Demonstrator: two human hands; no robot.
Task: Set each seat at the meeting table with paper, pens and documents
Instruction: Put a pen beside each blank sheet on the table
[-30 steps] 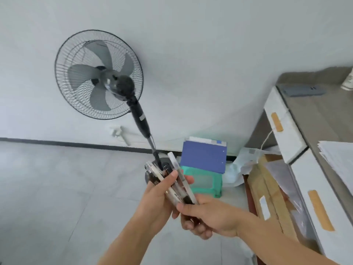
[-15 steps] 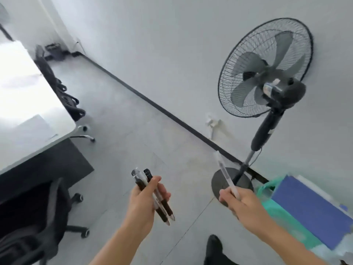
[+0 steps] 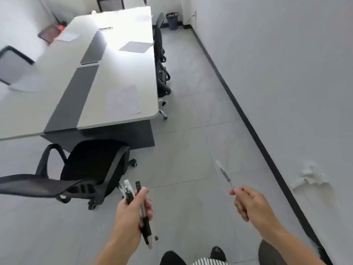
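My left hand (image 3: 131, 211) grips a bundle of pens (image 3: 146, 229), black and clear, tips pointing down. My right hand (image 3: 248, 203) pinches a single clear pen (image 3: 223, 174) that points up and away. Both hands hover above the grey floor, apart from each other. Ahead on the left stands the long white meeting table (image 3: 150, 104) with a dark centre strip. Sheets of paper lie at the seats: one near sheet (image 3: 123, 102), another sheet (image 3: 136, 47) further along, and more on the left side (image 3: 24, 84).
A black office chair (image 3: 89, 169) stands at the table's near end, left of my left hand. More black chairs (image 3: 162, 73) line the table's right side. A dark bin (image 3: 172, 21) sits in the far corner. The white wall (image 3: 286, 73) runs along the right.
The view has swung left from the fan to the meeting table. My hands have moved apart, the right one taking a single pen out of the bundle.
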